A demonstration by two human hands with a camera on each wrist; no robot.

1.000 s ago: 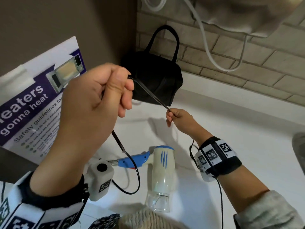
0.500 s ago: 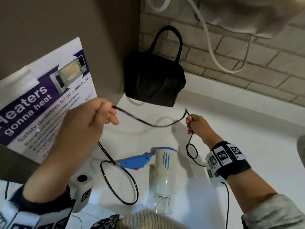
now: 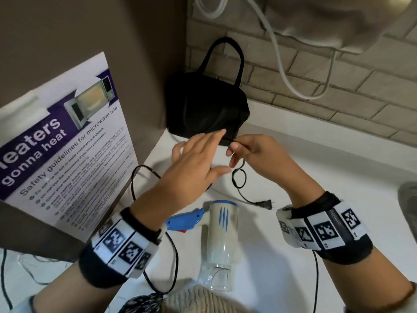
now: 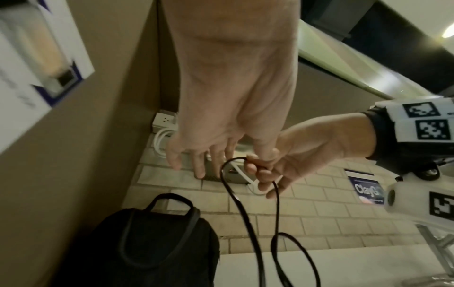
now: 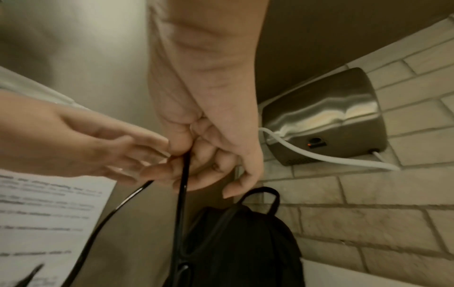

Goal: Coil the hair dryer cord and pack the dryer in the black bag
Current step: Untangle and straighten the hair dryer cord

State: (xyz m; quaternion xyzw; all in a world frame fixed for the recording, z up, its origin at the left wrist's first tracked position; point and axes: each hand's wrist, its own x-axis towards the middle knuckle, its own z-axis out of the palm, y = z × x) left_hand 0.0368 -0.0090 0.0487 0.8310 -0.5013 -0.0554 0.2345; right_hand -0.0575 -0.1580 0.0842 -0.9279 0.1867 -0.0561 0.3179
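Above the white counter (image 3: 304, 177), mid-scene: right hand (image 3: 259, 154), thumb and fingers curled, pinching a bend of the black cord (image 3: 239, 179). From the pinch one strand runs down in a small loop just below the fingers, then trails along the counter to the two-pin plug (image 3: 267, 204), which lies flat just right of the dryer's far end.

Left hand (image 3: 198, 161): released, fingers straight and spread, palm down, grasping nothing. Its fingertips reach toward the right hand and sit just beside the pinched bend; contact with the cord cannot be confirmed.

Hair dryer (image 3: 220, 236): white body with blue handle, lying on the counter at near centre, below and between the two wrists. Clear nozzle points to the near edge; the handle points left.

Cord, remaining length: leaves the handle end, curves toward the near edge under the left wrist, and arcs up on the left beside the poster. Loose, not gathered into a coil.

Black bag (image 3: 207, 111): standing upright in the far corner, against the brick wall (image 3: 338, 93), handles raised, just beyond both hands.

Poster (image 3: 65, 141): microwave safety guidelines, fixed to the brown panel at left.

Metal wall unit (image 5: 326, 118): mounted on the brick, far right, with a white hose (image 5: 331, 158) hanging from it.
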